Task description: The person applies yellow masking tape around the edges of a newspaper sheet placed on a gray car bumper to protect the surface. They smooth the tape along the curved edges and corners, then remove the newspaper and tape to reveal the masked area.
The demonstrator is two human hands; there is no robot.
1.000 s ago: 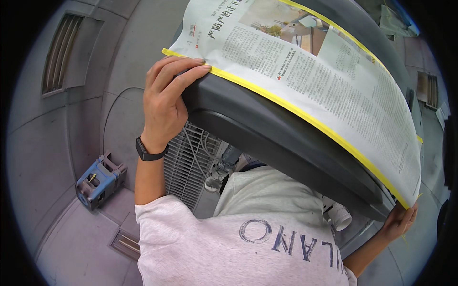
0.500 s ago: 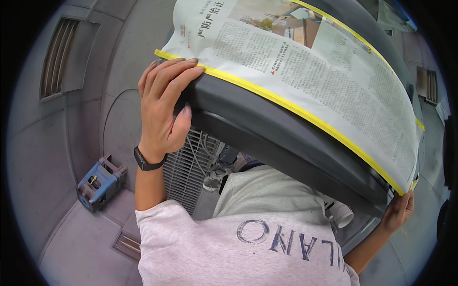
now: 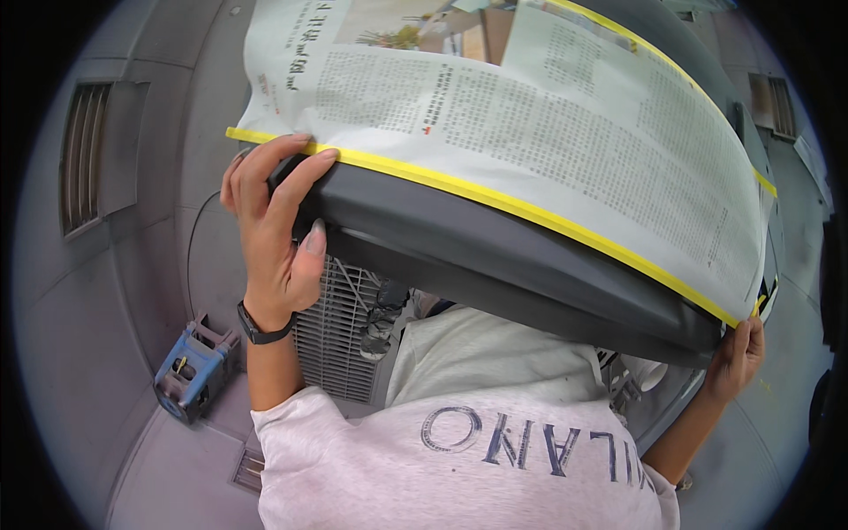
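Observation:
A sheet of newspaper (image 3: 548, 124) covers the top of a curved dark grey panel (image 3: 459, 212), which looks like a vehicle part. Yellow masking tape (image 3: 495, 196) runs along the paper's near edge, and its left end sticks out past the panel. My left hand (image 3: 274, 221) lies at the panel's left end, fingers spread with tips on the tape and the thumb apart, lower on the panel's side. At the far right corner, my right hand (image 3: 738, 358) has its fingers pinched at the tape's end, where the paper's corner also meets; its palm is partly turned away.
A second yellow tape strip (image 3: 654, 44) follows the paper's far edge. Beneath the panel lie a floor grating (image 3: 331, 340) and a shoe (image 3: 378, 331). A blue and grey device (image 3: 196, 367) stands on the floor at left, near a wall vent (image 3: 86, 159).
The panel's left end sits lower and further left in view, its right end higher. My left fingertips are slightly further right along the tape. My right hand stays at the corner.

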